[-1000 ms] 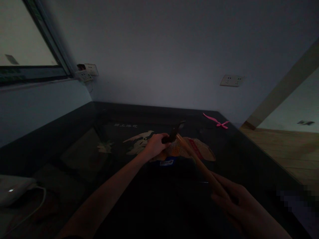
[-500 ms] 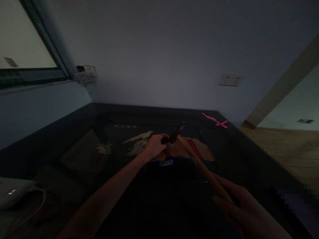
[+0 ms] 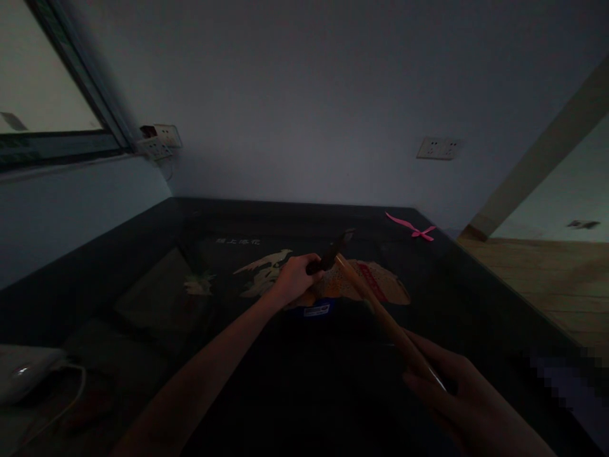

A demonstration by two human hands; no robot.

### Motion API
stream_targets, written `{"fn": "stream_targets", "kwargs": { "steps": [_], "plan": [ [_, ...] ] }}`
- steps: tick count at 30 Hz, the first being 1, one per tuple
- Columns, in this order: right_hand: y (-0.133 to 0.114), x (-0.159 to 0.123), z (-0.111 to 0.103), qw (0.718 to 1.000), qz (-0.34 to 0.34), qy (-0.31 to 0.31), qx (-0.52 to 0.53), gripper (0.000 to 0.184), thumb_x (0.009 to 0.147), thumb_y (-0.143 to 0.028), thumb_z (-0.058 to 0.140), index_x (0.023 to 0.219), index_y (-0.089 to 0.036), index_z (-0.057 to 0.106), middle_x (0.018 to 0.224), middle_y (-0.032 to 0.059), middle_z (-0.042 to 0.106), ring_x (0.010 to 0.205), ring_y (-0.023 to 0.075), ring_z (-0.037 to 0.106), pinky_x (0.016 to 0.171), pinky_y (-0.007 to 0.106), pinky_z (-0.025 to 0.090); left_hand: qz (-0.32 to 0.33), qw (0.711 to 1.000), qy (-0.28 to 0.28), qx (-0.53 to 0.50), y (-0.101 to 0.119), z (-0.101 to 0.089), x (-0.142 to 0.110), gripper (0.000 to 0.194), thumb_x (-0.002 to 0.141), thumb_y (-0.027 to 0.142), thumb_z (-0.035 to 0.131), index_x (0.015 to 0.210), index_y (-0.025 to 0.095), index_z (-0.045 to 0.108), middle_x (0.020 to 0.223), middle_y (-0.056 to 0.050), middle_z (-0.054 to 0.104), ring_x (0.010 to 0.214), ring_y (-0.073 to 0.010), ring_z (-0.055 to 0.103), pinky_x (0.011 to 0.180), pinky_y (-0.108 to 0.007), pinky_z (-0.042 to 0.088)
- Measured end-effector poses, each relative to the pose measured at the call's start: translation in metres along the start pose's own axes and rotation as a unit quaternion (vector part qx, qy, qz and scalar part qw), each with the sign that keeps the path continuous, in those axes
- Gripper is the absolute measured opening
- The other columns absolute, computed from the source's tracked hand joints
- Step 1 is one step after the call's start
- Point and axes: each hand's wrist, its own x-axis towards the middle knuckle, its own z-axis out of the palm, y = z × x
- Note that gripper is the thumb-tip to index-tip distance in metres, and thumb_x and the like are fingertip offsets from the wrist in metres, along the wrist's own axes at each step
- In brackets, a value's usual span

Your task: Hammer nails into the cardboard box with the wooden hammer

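A hammer (image 3: pixel 373 301) with a long pale wooden handle and a dark head slants across the middle of the view, over a dark tabletop. My left hand (image 3: pixel 297 278) reaches forward with its fingers closed on one end of the hammer's head. The other, tapered end of the head points away to the upper right. My right hand (image 3: pixel 459 387), at the lower right, is wrapped round the lower handle. Beneath the head is a tan and orange patterned area (image 3: pixel 383 284) with a red band; whether it is a print or a separate item I cannot tell.
The dark glossy table (image 3: pixel 295 219) meets the wall. A pink ribbon (image 3: pixel 413 230) lies near its far right corner. A white device (image 3: pixel 28 368) with a cord sits at left. A blue label (image 3: pixel 317 310) shows below my left hand. Wall sockets (image 3: pixel 436 148) are behind.
The view has shifted slightly. The hammer's head has tilted a little, its tapered end a bit higher; both hands keep their hold in nearly the same place.
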Motion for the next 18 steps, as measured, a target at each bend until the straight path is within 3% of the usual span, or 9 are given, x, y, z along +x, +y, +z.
{"fn": "stream_targets", "kwargs": {
  "steps": [5,9,15,18],
  "plan": [
    [-0.0029,0.0033,0.0,0.999,-0.007,-0.049,0.005,0.053,0.081,-0.039,0.063,0.131,-0.026,0.053,0.132,0.0067,0.059,0.119,0.0287,0.054,0.099,0.043,0.044,0.008,1.0,-0.009,0.005,-0.0012,0.0004,0.0004,0.02,0.076,0.017,0.06,0.095,0.019,0.066,0.085,-0.001,0.069,0.077,-0.0173,0.063,0.066,-0.025,0.044],
    [-0.004,0.0028,0.0013,1.0,-0.011,-0.016,-0.004,0.055,0.081,-0.043,0.063,0.132,-0.025,0.053,0.13,0.0068,0.061,0.112,0.0283,0.059,0.097,0.04,0.046,0.013,1.0,0.006,0.003,-0.0007,-0.0006,-0.0011,0.014,0.079,0.025,0.059,0.09,0.018,0.066,0.083,-0.002,0.069,0.075,-0.0164,0.063,0.064,-0.024,0.042],
    [-0.0018,0.003,0.0024,1.0,-0.013,0.012,-0.006,0.055,0.076,-0.041,0.066,0.127,-0.022,0.058,0.115,0.0069,0.069,0.106,0.028,0.062,0.09,0.038,0.051,0.021,1.0,0.003,-0.013,-0.0004,0.0003,-0.0006,0.018,0.077,0.02,0.061,0.095,0.018,0.065,0.087,-0.002,0.07,0.077,-0.0165,0.064,0.067,-0.025,0.045],
    [-0.0029,0.001,0.0043,1.0,0.0,0.021,0.011,0.056,0.076,-0.042,0.067,0.127,-0.022,0.058,0.101,0.0064,0.072,0.094,0.0264,0.066,0.077,0.034,0.056,0.021,1.0,0.009,-0.01,-0.002,0.001,-0.0004,0.015,0.077,0.02,0.062,0.092,0.018,0.066,0.085,-0.002,0.07,0.077,-0.0165,0.064,0.068,-0.025,0.045]
  ]
}}
